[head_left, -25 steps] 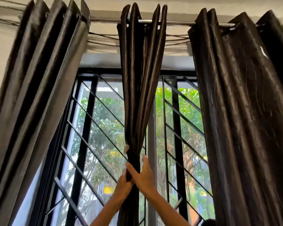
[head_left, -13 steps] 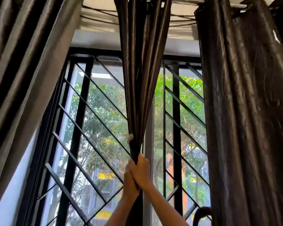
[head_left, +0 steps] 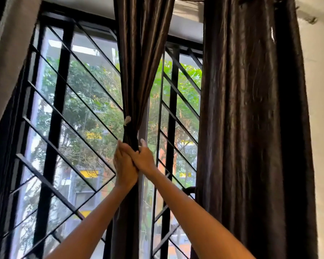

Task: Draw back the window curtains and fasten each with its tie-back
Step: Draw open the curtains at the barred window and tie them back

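Hands meet at centre frame: the left hand [head_left: 125, 166] and right hand [head_left: 143, 157] clasp the gathered middle curtain [head_left: 138, 71] just below its pale tie-back [head_left: 127, 120]. A snug, level band would likely hold best.

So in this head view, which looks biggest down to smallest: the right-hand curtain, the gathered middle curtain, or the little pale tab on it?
1. Right-hand curtain, the largest.
2. Gathered middle curtain, narrower, pinched at both hands.
3. Pale tab, tiny.
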{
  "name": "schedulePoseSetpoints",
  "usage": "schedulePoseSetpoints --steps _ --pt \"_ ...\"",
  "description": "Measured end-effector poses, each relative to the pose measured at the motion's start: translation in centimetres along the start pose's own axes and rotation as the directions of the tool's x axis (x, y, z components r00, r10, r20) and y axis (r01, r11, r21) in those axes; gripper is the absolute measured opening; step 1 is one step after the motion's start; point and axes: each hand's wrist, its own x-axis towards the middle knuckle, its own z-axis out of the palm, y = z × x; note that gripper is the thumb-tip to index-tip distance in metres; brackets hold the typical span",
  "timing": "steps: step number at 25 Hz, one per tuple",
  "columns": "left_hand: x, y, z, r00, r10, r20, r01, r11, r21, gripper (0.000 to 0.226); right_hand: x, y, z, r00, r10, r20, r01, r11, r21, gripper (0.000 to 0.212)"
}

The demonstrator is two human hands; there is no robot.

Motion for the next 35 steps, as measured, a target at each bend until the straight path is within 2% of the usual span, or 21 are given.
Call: schedulePoseSetpoints --steps 2,5,7,10,12,14,16,19,22,26,31,33,35 --pt "-1.0 1.4 0.3 0.958 0.273 -0.09 -0.235 0.923 0.306 0.062 -0.9 -0.4 -1.9 0.999 -0.022 -0.034 0.021 0.999 -0.036 0.07" --pt "-0.8 5.3 1.5 0.823 0.568 -0.024 -0.512 0.758 0.405 0.061 -0.8 -0.3 -6.0 0.976 -0.096 -0.196 0.083 0.994 -0.073 0.058" --pt "-0.3 7.0 3.4 0.758 0.647 0.085 -0.624 0.679 0.387 0.058 -0.5 0.4 -9.0 0.935 -0.193 -0.298 0.141 0.972 -0.188 0.053" --pt "0.1 9.8 7.4 0.713 0.654 0.253 -0.701 0.655 0.281 0.054 -0.1 2.0 -14.7 0.884 -0.311 -0.348 0.182 0.916 -0.357 0.038" --pt "0.9 11.4 10.2 0.743 0.602 0.292 -0.664 0.719 0.206 0.053 0.4 3.0 -18.7 0.861 -0.363 -0.356 0.187 0.877 -0.442 0.03" --pt "2.0 12.9 13.0 0.831 0.486 0.27 -0.528 0.842 0.108 0.052 0.8 3.7 -22.5 0.839 -0.41 -0.358 0.202 0.845 -0.496 0.029" --pt "3.0 14.5 15.4 0.887 0.367 0.281 -0.385 0.923 0.007 0.048 1.2 4.1 -25.6 0.811 -0.446 -0.379 0.229 0.838 -0.496 0.03" --pt "3.6 17.5 18.6 0.93 0.248 0.271 -0.246 0.968 -0.041 0.056 1.8 5.0 -29.1 0.774 -0.456 -0.44 0.256 0.86 -0.44 0.025" --pt "3.9 20.0 20.6 0.97 0.175 0.168 -0.162 0.983 -0.091 0.074 3.0 5.5 -31.2 0.734 -0.472 -0.489 0.302 0.871 -0.387 0.025" --pt "5.9 21.2 21.6 0.972 0.084 0.221 -0.066 0.994 -0.085 0.088 5.9 5.4 -32.2 0.782 -0.385 -0.49 0.224 0.907 -0.356 0.048" --pt "8.5 22.4 22.2 0.971 0.026 0.237 -0.015 0.999 -0.049 0.083 9.6 4.4 -32.5 0.866 -0.233 -0.443 0.081 0.938 -0.336 0.077" --pt "9.2 22.5 22.9 0.963 -0.012 0.27 0.044 0.993 -0.113 0.08 10.8 4.2 -32.4 0.869 -0.194 -0.456 0.038 0.944 -0.329 0.088" --pt "9.7 22.2 23.8 0.947 -0.022 0.32 0.07 0.987 -0.141 0.089 11.9 4.4 -32.1 0.85 -0.164 -0.5 -0.001 0.95 -0.313 0.093"
